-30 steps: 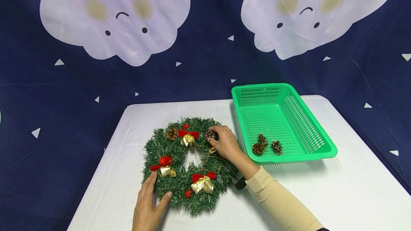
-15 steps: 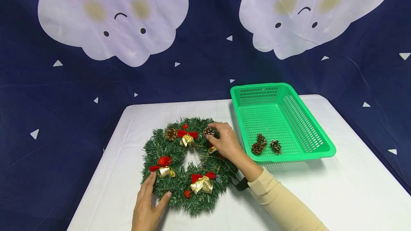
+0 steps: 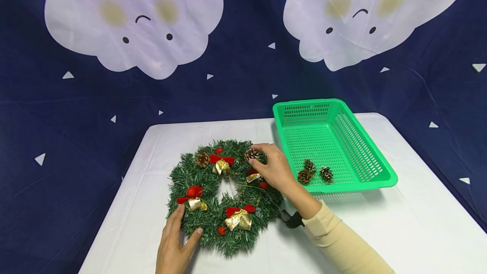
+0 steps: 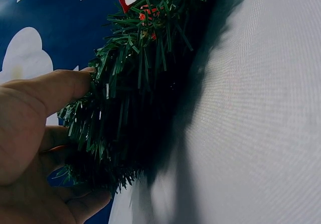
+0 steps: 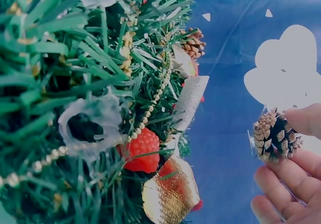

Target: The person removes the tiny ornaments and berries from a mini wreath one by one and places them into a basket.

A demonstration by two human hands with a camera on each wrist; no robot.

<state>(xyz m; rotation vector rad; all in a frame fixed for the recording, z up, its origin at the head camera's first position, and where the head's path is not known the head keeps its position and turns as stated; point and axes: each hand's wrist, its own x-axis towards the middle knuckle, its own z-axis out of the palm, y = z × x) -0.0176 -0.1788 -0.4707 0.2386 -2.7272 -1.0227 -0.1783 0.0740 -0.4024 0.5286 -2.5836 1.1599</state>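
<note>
A green wreath with red-and-gold bows lies flat on the white table. My right hand pinches a pine cone between thumb and fingers. In the right wrist view, that cone shows against the blue backdrop, apart from the greenery; in the head view it overlaps the wreath's upper right. My left hand rests against the wreath's lower left edge, fingers fairly straight and thumb spread. The left wrist view shows its thumb and fingers along the bristly rim. Another pine cone sits on the wreath's upper left.
A green plastic basket stands at the back right, close to my right forearm. Inside lie loose pine cones, gathered near its front. A beaded gold string runs across the wreath. Behind the table hangs a dark blue cloth with clouds.
My right hand first shifts slightly up with the pine cone, then to the right, showing more of the right-hand bow and a red berry. My left hand stays in place.
</note>
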